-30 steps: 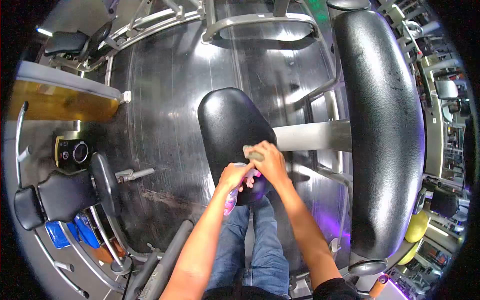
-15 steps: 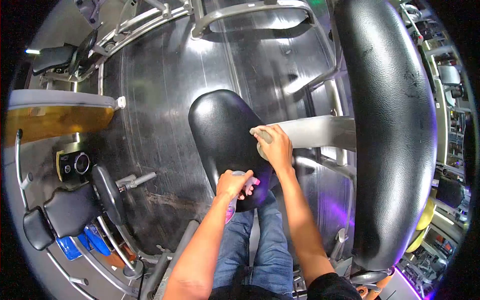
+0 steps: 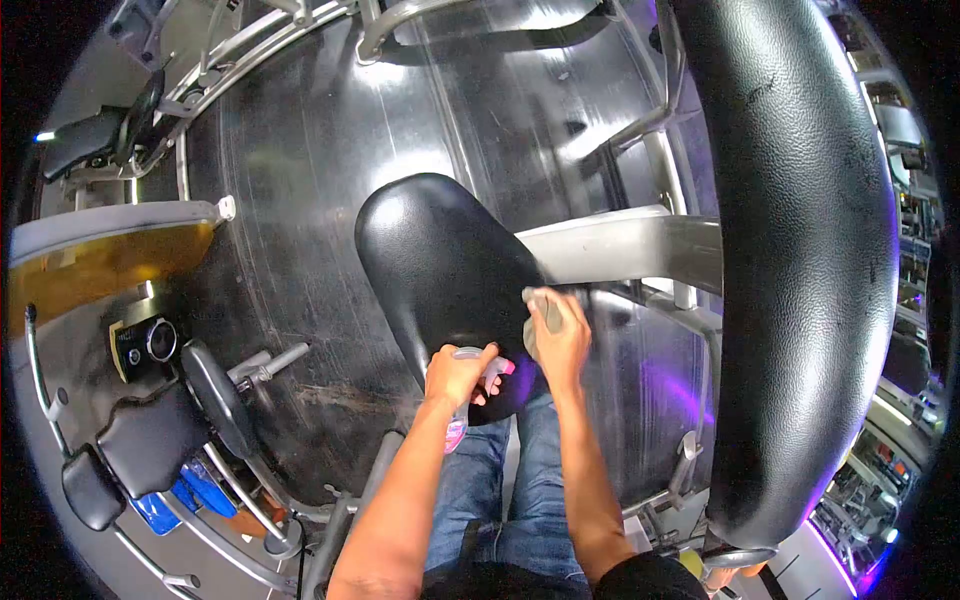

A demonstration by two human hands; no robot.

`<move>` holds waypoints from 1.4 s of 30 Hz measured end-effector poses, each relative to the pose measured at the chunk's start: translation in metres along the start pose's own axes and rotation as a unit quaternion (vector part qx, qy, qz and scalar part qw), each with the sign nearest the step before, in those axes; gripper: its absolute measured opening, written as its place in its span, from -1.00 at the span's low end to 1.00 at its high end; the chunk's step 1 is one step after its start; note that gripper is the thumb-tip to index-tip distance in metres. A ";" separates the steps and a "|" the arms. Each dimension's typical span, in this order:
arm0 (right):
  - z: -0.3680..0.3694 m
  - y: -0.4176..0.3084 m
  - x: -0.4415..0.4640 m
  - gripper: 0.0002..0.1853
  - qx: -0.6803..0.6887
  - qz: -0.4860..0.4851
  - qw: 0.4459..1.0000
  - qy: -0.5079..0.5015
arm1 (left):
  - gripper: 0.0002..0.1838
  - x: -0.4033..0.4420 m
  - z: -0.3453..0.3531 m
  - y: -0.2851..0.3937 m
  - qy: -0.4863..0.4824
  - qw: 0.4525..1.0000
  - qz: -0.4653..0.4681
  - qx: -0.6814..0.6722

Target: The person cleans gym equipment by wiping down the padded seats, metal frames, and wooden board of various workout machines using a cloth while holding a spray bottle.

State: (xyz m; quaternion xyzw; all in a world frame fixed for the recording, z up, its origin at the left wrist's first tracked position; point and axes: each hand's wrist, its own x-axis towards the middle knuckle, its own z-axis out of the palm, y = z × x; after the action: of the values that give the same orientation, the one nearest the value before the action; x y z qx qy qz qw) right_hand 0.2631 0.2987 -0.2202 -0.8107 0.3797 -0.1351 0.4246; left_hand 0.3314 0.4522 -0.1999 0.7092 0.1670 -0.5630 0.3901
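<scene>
My left hand [image 3: 461, 377] is closed around a clear spray bottle [image 3: 456, 432] with pink liquid and a pink nozzle tip. It hangs over the near end of a black padded gym seat [image 3: 435, 240]. My right hand [image 3: 561, 335] grips a bunched greyish-beige cloth [image 3: 540, 325] at the right edge of that seat. Part of the cloth is hidden by my fingers, and whether it touches the padding I cannot tell.
A large black backrest pad [image 3: 805, 270] rises on the right, joined to the seat by a grey metal beam [image 3: 620, 248]. Another padded machine [image 3: 150, 430] stands at the left, near a yellow-and-grey panel [image 3: 110, 245]. Metal frame tubes [image 3: 400, 25] border the dark floor at the far side.
My right hand has moved nearer to me along the seat's right side, with the cloth in it. My left hand keeps the spray bottle in about the same place. The view has shifted slightly.
</scene>
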 end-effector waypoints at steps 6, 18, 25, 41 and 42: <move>0.016 -0.004 0.067 -0.78 -0.027 -0.018 0.999 -0.015 | -0.55 0.002 0.000 -0.004 -0.015 0.999 -0.002 -0.035; 0.000 0.014 -0.033 -0.73 0.072 0.161 0.984 0.011 | -0.53 0.001 -0.002 -0.002 -0.007 1.000 -0.007 -0.022; 0.017 0.040 0.045 -0.57 0.045 0.143 0.989 -0.006 | -0.53 0.001 -0.001 -0.002 -0.006 1.000 -0.007 -0.020; 0.001 0.067 -0.072 -0.66 0.213 0.290 0.932 -0.042 | -0.54 0.000 -0.002 -0.002 -0.019 0.999 0.019 -0.023; 0.001 0.066 -0.072 -0.67 0.210 0.304 0.928 -0.044 | -0.54 0.000 -0.002 -0.001 -0.019 0.999 0.019 -0.023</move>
State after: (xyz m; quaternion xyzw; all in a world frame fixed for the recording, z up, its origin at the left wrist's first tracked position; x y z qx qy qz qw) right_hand 0.1814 0.3288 -0.2656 -0.5539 0.5518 -0.0404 0.6222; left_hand 0.3320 0.4547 -0.2002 0.6924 0.1588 -0.5649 0.4199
